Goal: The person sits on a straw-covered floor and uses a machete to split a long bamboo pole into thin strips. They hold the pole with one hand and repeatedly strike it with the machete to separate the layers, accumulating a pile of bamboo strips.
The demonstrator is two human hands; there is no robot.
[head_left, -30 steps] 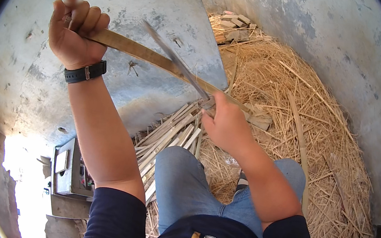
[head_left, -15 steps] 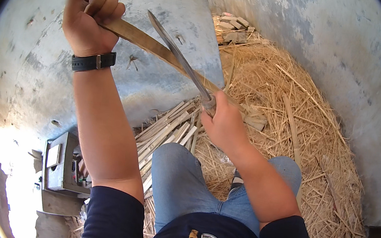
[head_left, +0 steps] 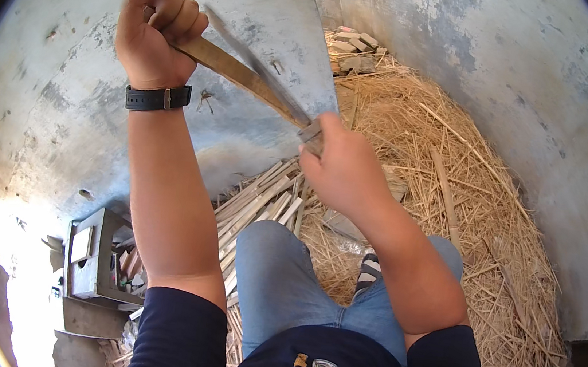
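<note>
My left hand (head_left: 156,38), with a black watch (head_left: 158,98) on its wrist, is raised at the upper left and closed around one end of a flat bamboo strip (head_left: 238,74). The strip slants down to the right. My right hand (head_left: 348,162) grips the handle of a long machete (head_left: 260,69), whose blade is smeared by motion and points up and left. Blade and strip run close together and meet near the handle; whether they touch is hard to tell. The strip's far end is hidden behind my right hand.
Split bamboo strips (head_left: 263,198) lie in a pile beside my left knee. Straw and shavings (head_left: 418,125) cover the floor to the right, with bricks (head_left: 356,50) at the far corner. A small cabinet (head_left: 96,254) stands at left, and plastered walls (head_left: 513,71) curve around.
My right hand has moved up and left with the machete, sliding closer along the strip. My left hand has shifted slightly right and down, still holding the strip.
</note>
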